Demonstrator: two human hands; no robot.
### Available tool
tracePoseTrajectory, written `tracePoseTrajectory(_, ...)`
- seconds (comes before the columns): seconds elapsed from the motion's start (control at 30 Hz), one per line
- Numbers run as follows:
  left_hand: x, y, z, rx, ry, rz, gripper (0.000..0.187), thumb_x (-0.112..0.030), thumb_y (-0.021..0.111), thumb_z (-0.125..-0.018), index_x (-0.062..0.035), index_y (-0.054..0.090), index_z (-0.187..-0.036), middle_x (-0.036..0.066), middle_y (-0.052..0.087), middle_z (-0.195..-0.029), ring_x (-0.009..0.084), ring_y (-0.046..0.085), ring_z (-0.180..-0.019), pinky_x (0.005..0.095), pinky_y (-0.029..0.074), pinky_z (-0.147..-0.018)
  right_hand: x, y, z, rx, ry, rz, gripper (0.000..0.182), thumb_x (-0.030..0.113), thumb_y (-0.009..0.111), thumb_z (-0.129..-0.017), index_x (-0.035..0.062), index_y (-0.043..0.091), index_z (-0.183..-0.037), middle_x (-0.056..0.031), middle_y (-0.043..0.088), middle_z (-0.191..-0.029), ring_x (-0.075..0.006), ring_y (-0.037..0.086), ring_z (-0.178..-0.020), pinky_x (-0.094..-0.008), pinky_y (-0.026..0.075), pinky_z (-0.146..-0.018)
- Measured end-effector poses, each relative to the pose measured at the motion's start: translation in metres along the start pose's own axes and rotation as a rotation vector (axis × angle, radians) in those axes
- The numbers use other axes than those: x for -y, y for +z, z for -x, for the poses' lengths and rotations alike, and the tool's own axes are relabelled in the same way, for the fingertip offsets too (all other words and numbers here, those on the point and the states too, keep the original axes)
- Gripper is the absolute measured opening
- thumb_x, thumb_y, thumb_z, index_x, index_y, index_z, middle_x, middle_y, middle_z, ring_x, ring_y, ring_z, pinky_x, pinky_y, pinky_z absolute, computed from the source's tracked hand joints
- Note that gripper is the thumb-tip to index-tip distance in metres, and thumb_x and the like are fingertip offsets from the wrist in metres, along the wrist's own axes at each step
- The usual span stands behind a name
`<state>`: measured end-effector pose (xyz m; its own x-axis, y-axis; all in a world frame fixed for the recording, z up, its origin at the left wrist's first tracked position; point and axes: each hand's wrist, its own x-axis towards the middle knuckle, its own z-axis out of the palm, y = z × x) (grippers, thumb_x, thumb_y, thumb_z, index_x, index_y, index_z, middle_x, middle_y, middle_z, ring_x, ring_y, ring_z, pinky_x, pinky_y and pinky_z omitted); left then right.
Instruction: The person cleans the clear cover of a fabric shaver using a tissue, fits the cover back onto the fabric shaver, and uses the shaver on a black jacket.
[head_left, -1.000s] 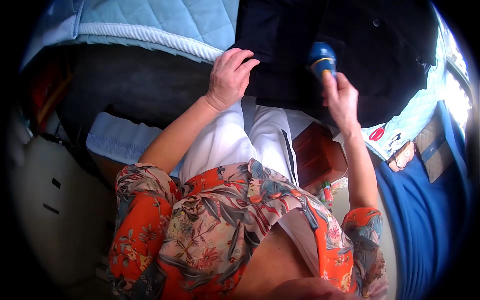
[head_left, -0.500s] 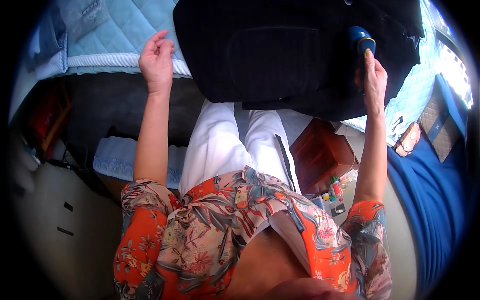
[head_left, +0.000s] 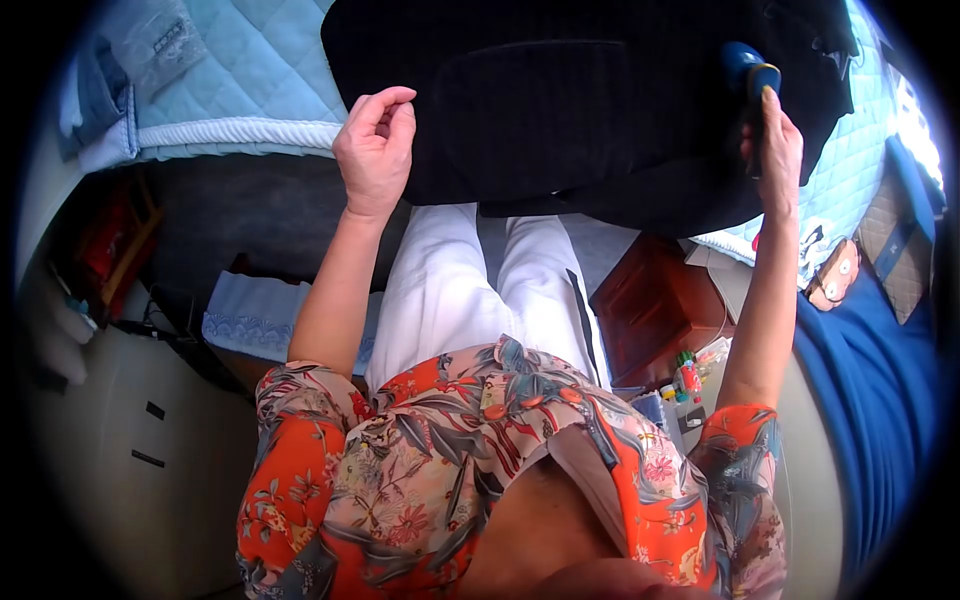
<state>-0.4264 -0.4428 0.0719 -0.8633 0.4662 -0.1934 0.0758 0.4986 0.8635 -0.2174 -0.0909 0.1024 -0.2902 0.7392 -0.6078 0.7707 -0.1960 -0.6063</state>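
Observation:
A black garment (head_left: pixel 530 110) with a large patch pocket lies spread over the quilted bed edge in front of me. My right hand (head_left: pixel 776 155) is wrapped round the handle of a blue lint brush (head_left: pixel 742 66) with a gold band. The brush's rounded head overlaps the right part of the garment. At the garment's left edge, my left hand (head_left: pixel 375 150) is raised, its fingers curled and the thumb tip close to the index fingertip. I cannot tell whether something small is pinched there.
The light-blue quilt (head_left: pixel 260 60) carries a clear plastic bag (head_left: pixel 155 45) and folded denim (head_left: pixel 100 90) at left. A reddish wooden cabinet (head_left: pixel 660 300) stands below right, near small bottles (head_left: pixel 687 375). Blue cloth (head_left: pixel 870 400) hangs at far right.
My left hand has moved right, to the garment's edge, with its fingers drawn closer together. My right hand and the brush have shifted slightly right.

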Motion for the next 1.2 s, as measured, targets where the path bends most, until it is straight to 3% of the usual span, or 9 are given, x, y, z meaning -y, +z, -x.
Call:
tracePoseTrajectory(0.23,0.015,0.012,-0.007,0.020,-0.042,-0.009,0.010,-0.001,0.061,-0.083,-0.0009,0.066,-0.091,-0.001,0.057,-0.074,0.0055,0.049,-0.060,0.0186,0.043,-0.056,-0.015,0.009,0.016,0.082,0.140,-0.415,0.044,0.044,0.053,-0.091,0.0002,0.059,-0.089,-0.0026,0.057,-0.063,-0.0079,0.050,-0.045,-0.0183,0.041,-0.043)
tracePoseTrajectory(0.37,0.026,0.016,-0.016,0.015,-0.254,0.248,0.010,-0.003,0.063,-0.083,-0.0003,0.066,-0.092,-0.007,0.054,-0.068,0.0002,0.045,-0.057,0.0143,0.037,-0.051,-0.034,-0.001,0.017,0.211,0.136,-0.701,0.045,0.043,0.052,-0.092,-0.0013,0.058,-0.094,-0.0035,0.057,-0.064,-0.0093,0.051,-0.046,-0.0203,0.042,-0.045)
tracePoseTrajectory(0.47,0.024,0.016,-0.020,0.030,-0.311,0.228,0.011,-0.003,0.061,-0.084,-0.0012,0.065,-0.094,-0.003,0.057,-0.071,0.0031,0.049,-0.059,0.0158,0.039,-0.052,-0.043,-0.016,0.021,0.200,0.148,-0.776,0.045,0.043,0.050,-0.092,-0.0017,0.057,-0.096,-0.0036,0.057,-0.064,-0.0097,0.051,-0.046,-0.0215,0.042,-0.045)
tracePoseTrajectory(0.63,0.024,0.016,-0.021,0.026,-0.314,0.192,0.011,-0.002,0.061,-0.083,-0.0011,0.065,-0.093,-0.003,0.057,-0.070,0.0031,0.049,-0.059,0.0157,0.038,-0.051,-0.054,-0.020,0.021,-0.073,0.189,-0.423,0.044,0.045,0.054,-0.090,0.0008,0.060,-0.088,-0.0022,0.056,-0.061,-0.0089,0.051,-0.044,-0.0193,0.042,-0.043)
tracePoseTrajectory(0.83,0.021,0.016,-0.019,0.028,-0.296,0.179,0.011,-0.004,0.061,-0.085,-0.0012,0.063,-0.096,-0.003,0.057,-0.072,0.0032,0.050,-0.060,0.0156,0.039,-0.052,-0.026,0.035,0.057,0.252,-0.099,0.086,0.045,0.045,0.057,-0.089,0.0014,0.060,-0.077,-0.0022,0.055,-0.057,-0.0082,0.052,-0.046,-0.0223,0.042,-0.044)
tracePoseTrajectory(0.97,-0.011,0.016,0.007,0.087,-0.314,0.092,0.012,-0.006,0.059,-0.087,-0.0012,0.063,-0.098,-0.001,0.057,-0.073,0.0043,0.050,-0.061,0.0171,0.041,-0.055,-0.044,-0.001,0.024,0.063,-0.010,-0.176,0.043,0.045,0.058,-0.088,0.0031,0.062,-0.079,-0.0018,0.056,-0.057,-0.0073,0.052,-0.045,-0.0207,0.041,-0.042)
tracePoseTrajectory(1.07,-0.030,0.032,0.053,0.339,-0.388,0.244,0.014,-0.003,0.058,-0.085,-0.0002,0.064,-0.098,-0.001,0.058,-0.072,0.0038,0.052,-0.061,0.0176,0.044,-0.057,-0.057,-0.039,0.001,-0.118,0.109,-0.439,0.044,0.045,0.056,-0.089,0.0022,0.059,-0.083,-0.0011,0.056,-0.060,-0.0074,0.051,-0.044,-0.0202,0.040,-0.041)
tracePoseTrajectory(1.1,-0.025,0.040,0.070,0.465,-0.408,0.278,0.016,-0.003,0.058,-0.085,0.0000,0.063,-0.100,-0.001,0.058,-0.073,0.0035,0.052,-0.062,0.0175,0.044,-0.058,-0.064,-0.052,-0.004,-0.060,0.195,-0.626,0.048,0.048,0.049,-0.091,0.0009,0.058,-0.090,-0.0014,0.055,-0.064,-0.0086,0.050,-0.047,-0.0227,0.041,-0.047)
tracePoseTrajectory(1.2,-0.015,0.063,0.107,0.694,-0.442,0.117,0.030,-0.006,0.060,-0.081,-0.0017,0.060,-0.110,-0.001,0.060,-0.072,0.0061,0.054,-0.058,0.0212,0.046,-0.058,-0.102,-0.074,-0.009,0.435,0.179,-1.276,0.055,0.051,0.034,-0.095,-0.0006,0.054,-0.100,-0.0017,0.047,-0.069,-0.0115,0.043,-0.050,-0.0298,0.039,-0.058)
